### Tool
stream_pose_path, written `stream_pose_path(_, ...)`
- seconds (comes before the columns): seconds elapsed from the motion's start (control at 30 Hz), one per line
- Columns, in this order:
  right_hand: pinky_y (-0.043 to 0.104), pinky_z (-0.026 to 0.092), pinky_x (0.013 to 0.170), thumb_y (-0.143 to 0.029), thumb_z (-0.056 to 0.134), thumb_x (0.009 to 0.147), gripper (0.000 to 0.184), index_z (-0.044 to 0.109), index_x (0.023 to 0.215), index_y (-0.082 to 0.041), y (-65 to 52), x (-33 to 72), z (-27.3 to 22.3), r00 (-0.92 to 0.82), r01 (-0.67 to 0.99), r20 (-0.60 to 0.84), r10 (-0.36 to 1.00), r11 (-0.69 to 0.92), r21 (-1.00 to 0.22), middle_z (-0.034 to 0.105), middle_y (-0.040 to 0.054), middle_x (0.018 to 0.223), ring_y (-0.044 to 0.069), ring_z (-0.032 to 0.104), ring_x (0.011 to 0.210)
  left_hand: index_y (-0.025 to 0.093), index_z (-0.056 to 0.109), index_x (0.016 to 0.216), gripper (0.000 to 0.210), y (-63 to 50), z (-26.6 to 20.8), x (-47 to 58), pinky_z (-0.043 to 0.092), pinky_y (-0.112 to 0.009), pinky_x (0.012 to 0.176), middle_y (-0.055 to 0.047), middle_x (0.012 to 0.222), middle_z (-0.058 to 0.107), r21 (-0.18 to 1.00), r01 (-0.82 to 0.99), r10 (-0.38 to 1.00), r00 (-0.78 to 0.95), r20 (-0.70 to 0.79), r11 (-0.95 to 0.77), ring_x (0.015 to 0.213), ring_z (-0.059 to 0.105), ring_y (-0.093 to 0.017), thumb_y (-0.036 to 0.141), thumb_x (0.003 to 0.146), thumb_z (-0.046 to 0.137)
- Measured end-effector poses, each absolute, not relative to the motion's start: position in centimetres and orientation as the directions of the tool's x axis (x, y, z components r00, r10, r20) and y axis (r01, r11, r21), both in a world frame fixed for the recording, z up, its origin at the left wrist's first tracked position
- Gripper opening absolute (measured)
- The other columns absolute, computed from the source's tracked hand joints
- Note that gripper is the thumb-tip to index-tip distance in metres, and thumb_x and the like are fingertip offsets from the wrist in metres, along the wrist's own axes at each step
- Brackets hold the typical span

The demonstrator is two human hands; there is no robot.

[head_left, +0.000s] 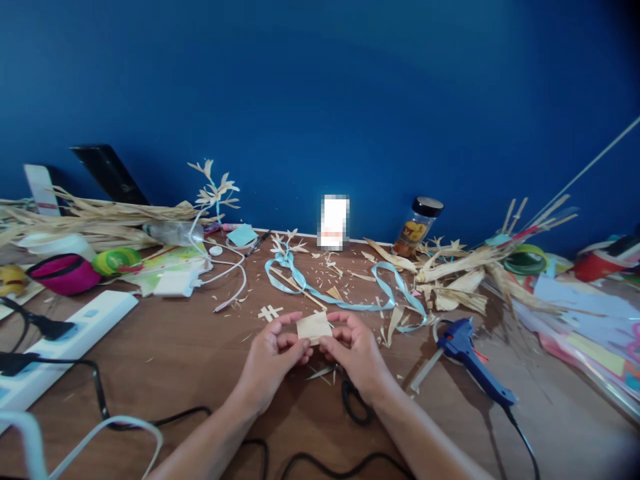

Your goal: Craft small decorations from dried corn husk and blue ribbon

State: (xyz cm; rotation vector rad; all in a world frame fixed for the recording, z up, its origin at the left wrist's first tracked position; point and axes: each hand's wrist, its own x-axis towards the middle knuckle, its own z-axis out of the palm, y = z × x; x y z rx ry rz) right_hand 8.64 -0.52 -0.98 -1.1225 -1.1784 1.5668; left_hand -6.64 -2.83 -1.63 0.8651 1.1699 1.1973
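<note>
Scissors, black-handled, lying on a brown table partly under the right hand; one pale flat piece, between both hands, its opposite edges pinched by right and left hand; beyond, light-blue ribbon; farthest, a lidded jar.

Wall, 12 o'clock: deep blue, plain. Desk, 4 to 8 o'clock: brown. Small sheet, 6 o'clock: pale tan. Ribbon, 5 o'clock: light blue. Scissors handle, just before 6 o'clock: black. Glue gun, 4 o'clock: blue body. Jar lid, between 2 and 3 o'clock: black. Power strip, 8 o'clock: white. Pouch, 9 o'clock: magenta with a black edging.
</note>
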Motion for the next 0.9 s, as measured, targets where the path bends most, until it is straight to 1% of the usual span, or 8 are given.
stream_pose_path(0.17, 0.022, 0.046, 0.056, -0.028, 0.068, 0.067, 0.036, 0.047, 0.095, -0.019, -0.4, 8.7, -1.42, -0.204, -0.129, -0.158, 0.966, -0.187, -0.974, 0.06, -0.0055, 0.06, 0.012, 0.061, 0.057, 0.016, 0.044, 0.12, 0.052, -2.87, -1.41, -6.61, 0.053, -0.022, 0.062, -0.003, 0.069, 0.069, 0.934, -0.248, 0.961, -0.045, -0.275, 0.256, 0.066, 0.065, -0.013, 0.028, 0.073, 0.063)
stream_pose_path(0.3, 0.022, 0.046, 0.055, -0.027, 0.067, 0.069, 0.035, 0.046, 0.096, -0.019, -0.43, 8.73, -1.57, -0.194, -0.122, -0.155, 0.969, -0.181, -0.976, 0.058, -0.0061, 0.059, 0.012, 0.06, 0.056, 0.016, 0.044, 0.119, 0.049, -2.82, -1.3, -6.62, 0.053, -0.022, 0.061, -0.005, 0.073, 0.069, 0.933, -0.256, 0.962, -0.036, -0.271, 0.253, 0.067, 0.066, -0.014, 0.027, 0.074, 0.062)
stream_pose_path(0.4, 0.021, 0.045, 0.054, -0.027, 0.066, 0.07, 0.034, 0.046, 0.096, -0.02, -0.48, 8.79, -1.68, -0.191, -0.119, -0.148, 0.97, -0.172, -0.978, 0.058, -0.0064, 0.059, 0.012, 0.06, 0.056, 0.016, 0.045, 0.119, 0.05, -2.85, -1.22, -6.57, 0.054, -0.023, 0.06, -0.006, 0.075, 0.069, 0.937, -0.24, 0.961, -0.049, -0.271, 0.252, 0.067, 0.066, -0.015, 0.03, 0.074, 0.062)
stream_pose_path(0.5, 0.021, 0.046, 0.054, -0.028, 0.066, 0.069, 0.035, 0.046, 0.096, -0.02, -0.48, 8.8, -1.77, -0.182, -0.12, -0.142, 0.973, -0.165, -0.979, 0.058, -0.0063, 0.058, 0.012, 0.061, 0.056, 0.016, 0.045, 0.118, 0.053, -2.9, -1.25, -6.55, 0.053, -0.023, 0.059, -0.004, 0.07, 0.069, 0.946, -0.212, 0.965, -0.045, -0.259, 0.244, 0.065, 0.065, -0.015, 0.032, 0.071, 0.065)
stream_pose_path(0.63, 0.023, 0.047, 0.055, -0.029, 0.067, 0.068, 0.036, 0.046, 0.095, -0.02, -0.47, 8.71, -1.73, -0.179, -0.121, -0.148, 0.973, -0.171, -0.978, 0.059, -0.0058, 0.06, 0.013, 0.062, 0.055, 0.015, 0.045, 0.116, 0.058, -2.92, -1.44, -6.6, 0.051, -0.022, 0.058, 0.0, 0.061, 0.066, 0.951, -0.212, 0.972, -0.015, -0.233, 0.225, 0.061, 0.063, -0.014, 0.03, 0.066, 0.069)
stream_pose_path(0.8, 0.022, 0.046, 0.054, -0.03, 0.067, 0.068, 0.034, 0.047, 0.094, -0.02, -0.5, 8.79, -1.81, -0.167, -0.108, -0.138, 0.976, -0.157, -0.982, 0.057, -0.0065, 0.058, 0.013, 0.061, 0.055, 0.015, 0.045, 0.115, 0.059, -2.9, -1.48, -6.61, 0.049, -0.022, 0.059, 0.002, 0.059, 0.065, 0.955, -0.217, 0.977, -0.009, -0.212, 0.205, 0.059, 0.062, -0.014, 0.029, 0.064, 0.07)
stream_pose_path(0.9, 0.023, 0.046, 0.054, -0.032, 0.067, 0.068, 0.034, 0.047, 0.094, -0.02, -0.49, 8.88, -1.93, -0.166, -0.1, -0.123, 0.978, -0.141, -0.985, 0.059, -0.0055, 0.059, 0.014, 0.061, 0.056, 0.015, 0.045, 0.116, 0.062, -2.88, -1.5, -6.6, 0.048, -0.022, 0.058, 0.002, 0.058, 0.065, 0.954, -0.215, 0.977, -0.015, -0.215, 0.207, 0.058, 0.061, -0.013, 0.031, 0.062, 0.072)
